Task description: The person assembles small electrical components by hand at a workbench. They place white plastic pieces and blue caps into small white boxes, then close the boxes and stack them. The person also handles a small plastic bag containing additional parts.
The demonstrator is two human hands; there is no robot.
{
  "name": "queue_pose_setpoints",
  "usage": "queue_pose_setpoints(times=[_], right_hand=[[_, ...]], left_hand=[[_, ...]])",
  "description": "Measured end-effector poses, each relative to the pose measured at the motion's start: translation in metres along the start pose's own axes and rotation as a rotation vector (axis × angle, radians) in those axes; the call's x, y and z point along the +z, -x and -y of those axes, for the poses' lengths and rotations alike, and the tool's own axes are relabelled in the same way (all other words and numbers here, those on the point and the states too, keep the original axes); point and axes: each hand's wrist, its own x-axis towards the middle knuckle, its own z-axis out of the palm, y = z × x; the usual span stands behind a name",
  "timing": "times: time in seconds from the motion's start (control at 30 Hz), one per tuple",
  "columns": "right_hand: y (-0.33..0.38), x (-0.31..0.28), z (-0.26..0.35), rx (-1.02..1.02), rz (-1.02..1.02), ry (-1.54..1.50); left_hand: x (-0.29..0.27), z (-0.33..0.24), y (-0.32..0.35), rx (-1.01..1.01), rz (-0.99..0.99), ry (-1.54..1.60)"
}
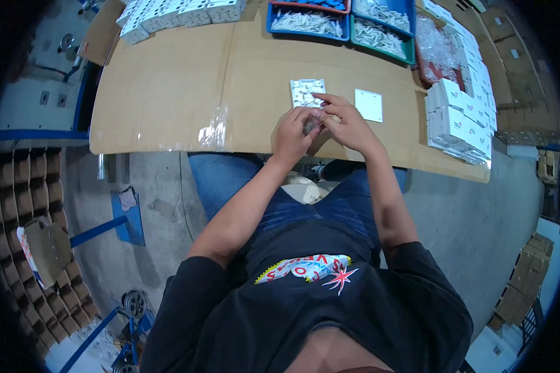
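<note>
My left hand [294, 135] is closed near the front edge of the cardboard-covered table [168, 99], its fingers curled around something small that I cannot make out. Against its fingertips my right hand [348, 127] makes a pinch, with the index finger reaching forward over a white square plastic frame [304, 87]. Whatever lies between the fingertips is hidden. That frame lies on the cardboard just beyond both hands, its ribbed, open side up. To the right of it rests a flat white square plate [368, 105], touched by neither hand.
Blue bins [308, 34] and a green bin [382, 43] of small white parts stand at the far side. White boxes are stacked at the right [457, 121] and far left [183, 12]. A red tray [424, 71] holds clear plastic bags.
</note>
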Motion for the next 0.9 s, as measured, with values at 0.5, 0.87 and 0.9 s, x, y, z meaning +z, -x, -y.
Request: queue_pose_setpoints(times=[0.5, 0.87, 0.9], right_hand=[[-0.130, -0.132, -0.177, 0.211, -0.637, 0.431], [-0.151, -0.141, -0.207, 0.168, -0.538, 0.629], [-0.149, -0.145, -0.206, 0.163, -0.559, 0.608]], left_hand=[[0.002, -0.001, -0.002, -0.210, -0.015, 0.165], [-0.034, -0.028, -0.021, -0.702, -0.028, 1.100], [-0.039, -0.035, -0.025, -0.704, -0.010, 1.113]])
